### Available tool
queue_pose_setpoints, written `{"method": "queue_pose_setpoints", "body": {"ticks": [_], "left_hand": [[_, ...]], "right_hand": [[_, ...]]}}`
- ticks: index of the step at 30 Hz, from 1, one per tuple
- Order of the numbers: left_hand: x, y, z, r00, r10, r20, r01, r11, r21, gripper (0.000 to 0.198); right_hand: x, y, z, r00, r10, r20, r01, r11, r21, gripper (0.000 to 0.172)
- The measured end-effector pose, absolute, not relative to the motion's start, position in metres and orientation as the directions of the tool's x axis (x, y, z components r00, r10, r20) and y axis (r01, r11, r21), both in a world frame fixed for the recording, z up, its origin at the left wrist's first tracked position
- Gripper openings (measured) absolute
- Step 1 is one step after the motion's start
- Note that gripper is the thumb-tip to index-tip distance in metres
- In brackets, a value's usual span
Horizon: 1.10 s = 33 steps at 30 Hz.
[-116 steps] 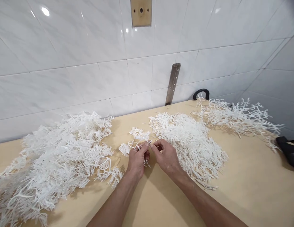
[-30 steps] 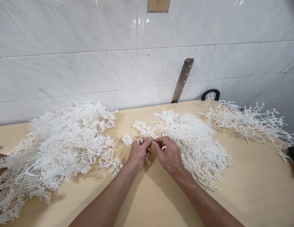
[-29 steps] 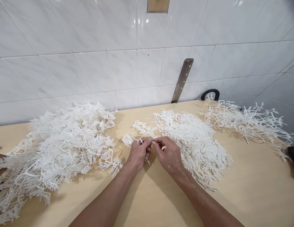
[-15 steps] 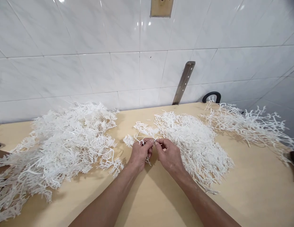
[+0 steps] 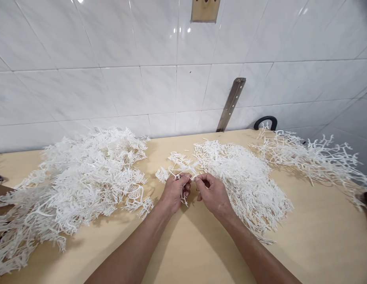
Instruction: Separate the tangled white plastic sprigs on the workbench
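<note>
My left hand (image 5: 175,191) is closed on a thin white branching plastic sprig (image 5: 184,197), whose stems poke out above and below the fingers. Close beside it, my right hand (image 5: 213,193) pinches the end of the same white piece between thumb and forefinger. Just beyond the hands lie a few small loose white sprigs (image 5: 180,159). To the right of my right hand spreads a heap of fine white pieces (image 5: 245,177). A larger tangled heap of white branching sprigs (image 5: 82,185) covers the table on the left.
Bare, openly branched white stems (image 5: 313,156) lie at the far right of the wooden table (image 5: 183,256). Behind stands a tiled wall (image 5: 159,90) with a metal bracket (image 5: 231,104) leaning at the table's back edge. A black curved handle (image 5: 265,120) rises beside it.
My fingertips have drawn slightly apart, and a short white bit now shows between them. The whole view has shifted a little; the heaps look the same.
</note>
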<state>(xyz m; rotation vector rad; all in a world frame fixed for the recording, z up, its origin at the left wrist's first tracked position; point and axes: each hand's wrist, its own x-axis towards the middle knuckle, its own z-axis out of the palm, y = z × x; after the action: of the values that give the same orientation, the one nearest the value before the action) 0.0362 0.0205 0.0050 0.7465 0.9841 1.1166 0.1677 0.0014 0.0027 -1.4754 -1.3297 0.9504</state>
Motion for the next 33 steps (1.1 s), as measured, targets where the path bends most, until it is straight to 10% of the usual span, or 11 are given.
{"method": "queue_pose_setpoints", "body": {"ticks": [19, 33], "left_hand": [[0.039, 0.014, 0.017, 0.089, 0.967, -0.238, -0.238, 0.253, 0.938, 0.029], [0.033, 0.018, 0.023, 0.150, 0.911, -0.384, -0.133, 0.403, 0.905, 0.047]], "right_hand": [[0.177, 0.005, 0.000, -0.006, 0.895, 0.447, 0.632, 0.349, -0.692, 0.015], [0.181, 0.003, 0.002, -0.135, 0.855, 0.500, 0.619, 0.467, -0.632, 0.012]]}}
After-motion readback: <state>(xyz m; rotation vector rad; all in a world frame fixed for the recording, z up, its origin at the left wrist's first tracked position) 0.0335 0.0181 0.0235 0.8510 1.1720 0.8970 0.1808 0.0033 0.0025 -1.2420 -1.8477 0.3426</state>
